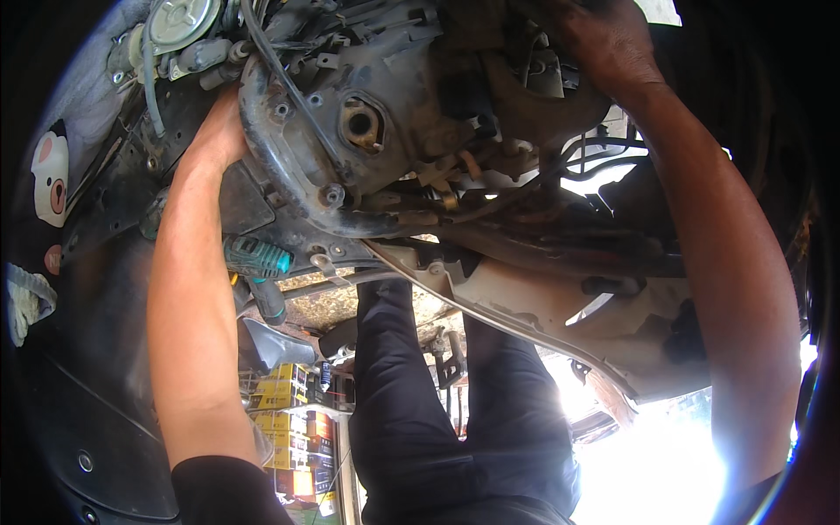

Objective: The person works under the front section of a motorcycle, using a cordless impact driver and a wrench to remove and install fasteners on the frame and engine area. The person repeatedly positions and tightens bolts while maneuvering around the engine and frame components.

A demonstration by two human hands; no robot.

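My left hand [224, 129] reaches in behind a curved dark frame tube [289, 197] of a stripped-down motorbike or scooter. Its fingers are hidden behind the tube and the parts above it. At the top right, my right hand [604, 44] lies over the far side of the dark, grimy machinery [394, 96]. Shadow and the picture's edge hide its fingertips, so what it touches does not show. Between the hands, a metal plate carries an oval opening [362, 124]. A round silver cap [181, 19] and several hoses sit above my left hand.
A teal and black power tool [255, 258] is beside my left forearm. A pale curved panel [534, 302] crosses below the machinery. Yellow and orange boxes [284, 429] are stacked at the lower left. Dark body panels [96, 376] line the left side, with strong glare at lower right.
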